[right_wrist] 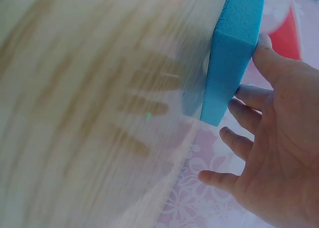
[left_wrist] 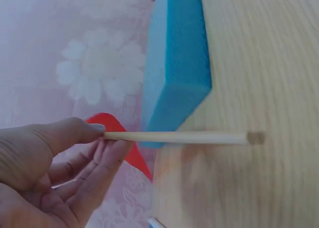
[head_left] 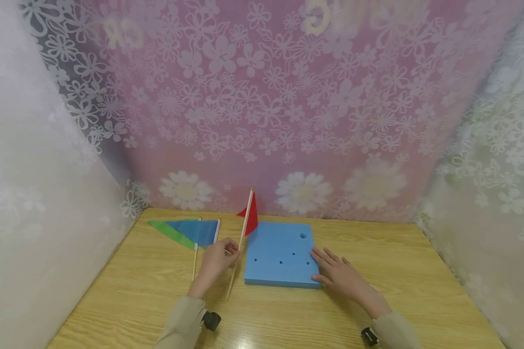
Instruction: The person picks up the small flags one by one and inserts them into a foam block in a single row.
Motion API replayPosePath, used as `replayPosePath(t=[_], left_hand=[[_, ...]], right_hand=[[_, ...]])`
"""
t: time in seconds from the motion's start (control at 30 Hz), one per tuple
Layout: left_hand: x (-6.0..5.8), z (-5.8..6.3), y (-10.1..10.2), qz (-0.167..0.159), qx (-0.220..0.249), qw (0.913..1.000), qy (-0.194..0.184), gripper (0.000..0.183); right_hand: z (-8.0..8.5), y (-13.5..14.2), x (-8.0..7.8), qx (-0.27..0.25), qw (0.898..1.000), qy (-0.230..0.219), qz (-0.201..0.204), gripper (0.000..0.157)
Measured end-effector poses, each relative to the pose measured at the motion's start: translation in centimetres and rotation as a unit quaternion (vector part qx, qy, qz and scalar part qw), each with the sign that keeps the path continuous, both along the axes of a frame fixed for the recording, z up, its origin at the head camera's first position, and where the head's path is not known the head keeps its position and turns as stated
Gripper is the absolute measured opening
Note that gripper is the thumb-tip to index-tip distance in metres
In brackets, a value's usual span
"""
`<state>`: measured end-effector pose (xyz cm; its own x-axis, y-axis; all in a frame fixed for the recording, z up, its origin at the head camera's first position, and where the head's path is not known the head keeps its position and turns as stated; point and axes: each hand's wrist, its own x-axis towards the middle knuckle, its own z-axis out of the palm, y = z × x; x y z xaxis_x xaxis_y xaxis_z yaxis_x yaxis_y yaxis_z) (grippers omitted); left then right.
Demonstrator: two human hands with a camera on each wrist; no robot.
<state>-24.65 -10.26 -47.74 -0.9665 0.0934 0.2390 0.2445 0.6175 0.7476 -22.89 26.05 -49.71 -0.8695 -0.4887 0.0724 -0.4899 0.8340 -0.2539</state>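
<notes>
Our left hand (head_left: 219, 257) pinched a red flag (head_left: 252, 219), our right hand (head_left: 342, 276) was outstretched, touching the blue block (head_left: 270, 243).

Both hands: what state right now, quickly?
Left hand: closed, pinching the red flag by its wooden stick.
Right hand: open, touching the blue foam block.

On the table (head_left: 419, 286), 2 overlapping flags (head_left: 198, 231) lay left of the left hand (head_left: 218, 258) and beyond it, while a 3rd flag (head_left: 251, 221) slanted through that hand's grip, its upper part on the far side. Between the 2 hands, just right of the 3rd flag, sat a block (head_left: 272, 242), with the right hand (head_left: 342, 277) touching its right edge. Beyond both hands, behind the table, rose a backdrop (head_left: 262, 121).
</notes>
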Motion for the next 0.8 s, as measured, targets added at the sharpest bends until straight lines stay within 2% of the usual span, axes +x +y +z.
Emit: replayPosePath(t=[0.2,0.33,0.5,0.7,0.8], left_hand=[[-1.0,1.1,2.5,-0.029,0.034,0.9986,0.029,0.006],[-1.4,2.2,4.8,-0.055,0.051,0.9956,0.056,0.005],[-2.0,3.3,7.9,-0.077,0.073,0.9901,0.091,0.006],[-3.2,3.6,11.2,-0.108,0.132,0.9765,0.132,0.012],[-3.5,3.3,12.6,-0.12,0.171,0.9703,0.123,0.016]], right_hand=[[0.1,0.1,0.1,-0.005,1.0,-0.001,-0.001,0.069],[0.1,0.0,0.2,-0.014,1.0,-0.006,-0.003,0.069],[0.1,0.0,0.2,0.0,1.0,-0.005,-0.008,0.069],[0.0,-0.1,0.2,0.001,1.0,-0.001,-0.015,0.068],[0.0,-0.1,0.1,0.0,1.0,-0.006,-0.017,0.068]])
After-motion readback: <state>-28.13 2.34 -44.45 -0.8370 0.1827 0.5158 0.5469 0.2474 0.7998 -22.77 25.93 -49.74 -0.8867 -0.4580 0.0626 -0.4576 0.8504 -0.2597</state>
